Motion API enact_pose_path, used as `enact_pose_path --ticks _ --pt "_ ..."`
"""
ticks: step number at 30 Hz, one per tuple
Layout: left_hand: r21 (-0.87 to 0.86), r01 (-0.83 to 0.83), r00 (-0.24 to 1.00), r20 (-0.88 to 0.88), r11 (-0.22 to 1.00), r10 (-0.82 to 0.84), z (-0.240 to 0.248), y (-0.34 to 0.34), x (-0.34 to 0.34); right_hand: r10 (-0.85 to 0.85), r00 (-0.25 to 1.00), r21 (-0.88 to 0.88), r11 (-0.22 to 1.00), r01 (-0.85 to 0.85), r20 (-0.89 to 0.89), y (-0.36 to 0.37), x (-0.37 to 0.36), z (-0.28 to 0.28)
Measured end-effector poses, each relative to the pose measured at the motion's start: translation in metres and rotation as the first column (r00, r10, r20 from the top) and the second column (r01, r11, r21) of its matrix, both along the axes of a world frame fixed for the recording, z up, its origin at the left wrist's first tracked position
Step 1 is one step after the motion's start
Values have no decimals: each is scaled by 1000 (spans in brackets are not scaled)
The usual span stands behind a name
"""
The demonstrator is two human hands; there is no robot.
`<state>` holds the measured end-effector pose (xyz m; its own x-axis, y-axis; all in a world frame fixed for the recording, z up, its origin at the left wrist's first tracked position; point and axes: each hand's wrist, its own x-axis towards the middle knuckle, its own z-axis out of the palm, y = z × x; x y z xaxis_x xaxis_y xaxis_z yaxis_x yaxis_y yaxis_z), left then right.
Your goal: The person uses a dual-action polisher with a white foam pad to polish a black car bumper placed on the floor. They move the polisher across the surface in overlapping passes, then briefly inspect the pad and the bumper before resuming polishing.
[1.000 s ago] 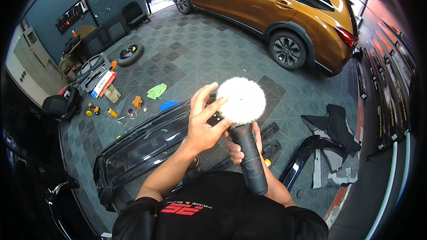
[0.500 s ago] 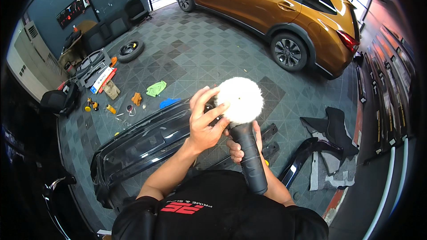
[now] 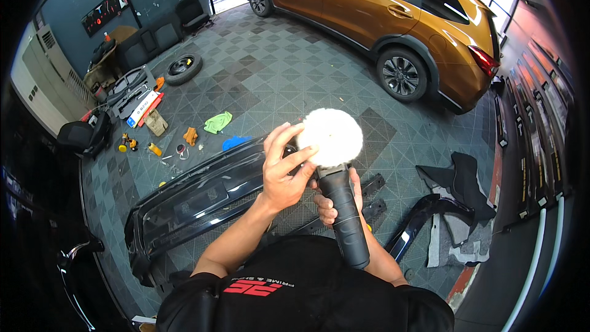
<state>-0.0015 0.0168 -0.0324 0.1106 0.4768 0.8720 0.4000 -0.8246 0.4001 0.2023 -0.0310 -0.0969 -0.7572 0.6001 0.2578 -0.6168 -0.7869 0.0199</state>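
Note:
A polisher (image 3: 345, 218) with a black, ribbed body is held up in front of my chest, its white fluffy wool pad (image 3: 332, 137) at the top. My right hand (image 3: 326, 209) is wrapped round the polisher's body just below the head; the body hides part of that hand. With fingers spaced along its left edge, my left hand (image 3: 284, 171) grips the wool pad. Behind my left arm, a long glossy black car bumper (image 3: 206, 193) lies on the floor.
An orange-brown car (image 3: 369, 9) stands at the far right. Far left are a wheel (image 3: 183, 69), a green cloth (image 3: 218, 123), an orange cloth (image 3: 190, 136) and a yellow bottle (image 3: 154, 149). A black curved trim piece (image 3: 418, 222) and grey lining (image 3: 458, 243) lie right.
The wool pad has turned slightly on the polisher, and its centre mark has shifted. Both hands keep their holds. The view has tilted a little.

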Motion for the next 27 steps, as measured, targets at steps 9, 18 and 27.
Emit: enact_pose_path --ticks 9,18,27 --pt "-269 -66 996 48 961 82 27 -12 18 21 1000 -45 999 -20 13 1 4 -6" --pt "-271 -14 997 64 963 32 33 -13 14 40 999 -33 999 -40 4 6 3 -8" --pt "-122 -32 999 -29 992 28 18 -7 6 81 997 -44 996 -81 -8 6 0 -4"
